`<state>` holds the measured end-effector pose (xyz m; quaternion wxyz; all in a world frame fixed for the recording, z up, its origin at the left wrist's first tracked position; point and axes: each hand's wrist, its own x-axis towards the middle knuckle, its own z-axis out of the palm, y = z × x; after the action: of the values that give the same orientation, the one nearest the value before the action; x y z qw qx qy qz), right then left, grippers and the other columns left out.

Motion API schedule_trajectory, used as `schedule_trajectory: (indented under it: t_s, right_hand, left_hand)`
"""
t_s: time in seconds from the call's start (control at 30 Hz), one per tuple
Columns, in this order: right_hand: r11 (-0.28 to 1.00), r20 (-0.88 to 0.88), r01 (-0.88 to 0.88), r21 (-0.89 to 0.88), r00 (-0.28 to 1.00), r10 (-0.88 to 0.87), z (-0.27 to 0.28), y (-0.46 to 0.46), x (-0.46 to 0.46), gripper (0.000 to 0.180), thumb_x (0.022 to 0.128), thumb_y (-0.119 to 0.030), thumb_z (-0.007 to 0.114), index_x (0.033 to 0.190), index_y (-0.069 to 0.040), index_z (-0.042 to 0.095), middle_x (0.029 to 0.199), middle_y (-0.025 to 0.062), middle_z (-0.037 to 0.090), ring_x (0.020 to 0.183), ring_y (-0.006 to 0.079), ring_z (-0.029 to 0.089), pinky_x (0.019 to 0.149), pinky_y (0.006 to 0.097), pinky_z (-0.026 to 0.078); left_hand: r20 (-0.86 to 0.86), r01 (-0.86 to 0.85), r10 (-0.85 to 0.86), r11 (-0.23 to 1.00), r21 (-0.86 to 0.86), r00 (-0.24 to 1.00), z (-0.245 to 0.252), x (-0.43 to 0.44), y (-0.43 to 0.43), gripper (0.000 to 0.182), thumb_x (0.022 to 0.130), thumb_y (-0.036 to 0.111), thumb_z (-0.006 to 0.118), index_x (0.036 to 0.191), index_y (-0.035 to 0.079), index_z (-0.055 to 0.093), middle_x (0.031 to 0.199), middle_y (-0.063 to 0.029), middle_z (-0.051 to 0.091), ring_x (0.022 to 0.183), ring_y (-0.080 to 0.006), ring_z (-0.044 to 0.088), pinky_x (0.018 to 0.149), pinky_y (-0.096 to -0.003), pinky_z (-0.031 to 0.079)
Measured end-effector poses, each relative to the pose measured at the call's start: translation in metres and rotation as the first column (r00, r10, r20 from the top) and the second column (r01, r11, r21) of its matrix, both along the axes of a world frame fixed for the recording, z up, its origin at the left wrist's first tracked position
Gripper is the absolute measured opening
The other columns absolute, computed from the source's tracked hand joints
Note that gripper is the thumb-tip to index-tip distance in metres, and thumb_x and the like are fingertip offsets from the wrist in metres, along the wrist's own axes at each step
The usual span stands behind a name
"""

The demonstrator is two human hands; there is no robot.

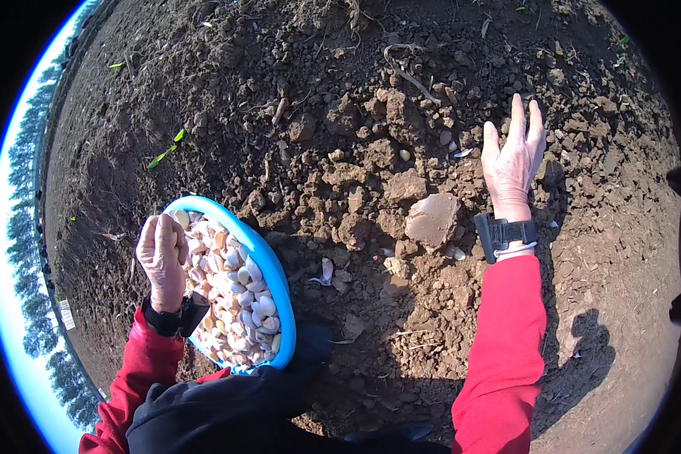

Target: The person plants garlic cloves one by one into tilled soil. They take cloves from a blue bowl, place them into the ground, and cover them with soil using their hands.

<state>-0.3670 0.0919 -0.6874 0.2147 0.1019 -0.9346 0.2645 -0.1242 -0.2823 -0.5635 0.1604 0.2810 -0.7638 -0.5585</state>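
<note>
A light-blue plastic basin [281,284] full of peeled-apart garlic cloves [232,295] sits before me at the lower left. My left hand [162,255] is closed at its left rim, fingers curled around that edge; the rim beneath them is hidden. Over the soil at the right, my right hand [513,156] is held with its fingers apart and nothing in it. Left of its fingertips, a pale clove [452,146] and a rounder one [404,154] lie among the clods. Another clove [327,271] with papery skin lies right of the basin.
Loose, cloddy soil [340,187] spreads all around, with a large smooth-faced clod [432,220] near the right forearm. A dry root [411,76] curves across the far soil. Green leaf bits [163,156] lie at left. Trees [28,227] line the left horizon.
</note>
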Motion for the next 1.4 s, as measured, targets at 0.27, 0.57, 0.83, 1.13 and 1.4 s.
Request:
schedule_trajectory:
  t_s: [0.27,0.57,0.83,1.13,1.4]
  right_hand:
    - [0.984,0.333,-0.066,0.166,0.943,0.007,-0.014,-0.124,0.021,0.084,0.068,-0.042,0.074,0.138,-0.026,0.030,0.139,0.0096,0.028,0.130,0.0402,0.017,0.093,0.0634,0.034]
    - [0.937,0.384,-0.346,0.043,0.872,0.304,0.010,-0.095,0.029,0.061,0.063,-0.023,0.078,0.117,-0.024,0.050,0.114,0.0021,0.047,0.105,0.0270,0.048,0.086,0.0394,0.049]
    - [0.908,0.177,-0.384,0.171,0.918,0.355,0.021,-0.082,0.048,0.054,0.059,-0.027,0.077,0.106,-0.016,0.051,0.103,0.0052,0.048,0.094,0.0260,0.052,0.070,0.0356,0.054]
    - [0.925,0.639,0.273,0.265,0.669,-0.381,0.034,0.011,-0.005,0.078,0.069,-0.059,0.064,0.116,0.002,0.051,0.112,0.0201,0.059,0.107,0.0325,0.055,0.087,0.0437,0.045]
    - [0.878,0.155,0.259,0.402,0.926,-0.344,0.045,-0.001,0.007,0.080,0.075,-0.051,0.065,0.133,-0.004,0.036,0.127,0.0182,0.042,0.118,0.0344,0.041,0.100,0.0443,0.032]
  left_hand:
    - [0.033,0.134,-0.141,0.977,0.165,0.989,0.008,-0.020,0.048,0.024,0.097,0.019,0.043,0.077,0.006,0.046,0.058,0.0030,0.039,0.043,-0.0020,0.027,0.038,-0.0170,0.020]
    - [0.078,0.216,-0.242,0.943,0.254,0.967,0.010,-0.025,0.070,0.022,0.096,0.018,0.045,0.079,0.005,0.050,0.058,0.0036,0.037,0.046,-0.0041,0.033,0.040,-0.0180,0.023]
    - [0.043,0.211,-0.238,0.921,0.328,0.970,0.004,-0.017,0.067,0.018,0.096,0.015,0.047,0.081,0.004,0.051,0.064,0.0037,0.045,0.048,-0.0010,0.034,0.043,-0.0160,0.025]
    - [0.026,0.232,-0.258,0.906,0.355,0.966,0.005,-0.022,0.068,0.017,0.095,0.015,0.048,0.082,0.004,0.052,0.063,0.0043,0.044,0.048,-0.0015,0.034,0.043,-0.0160,0.025]
    - [0.079,0.232,-0.270,0.919,0.318,0.960,0.008,-0.019,0.073,0.018,0.095,0.015,0.049,0.081,0.003,0.053,0.061,0.0040,0.044,0.047,-0.0010,0.035,0.043,-0.0161,0.025]
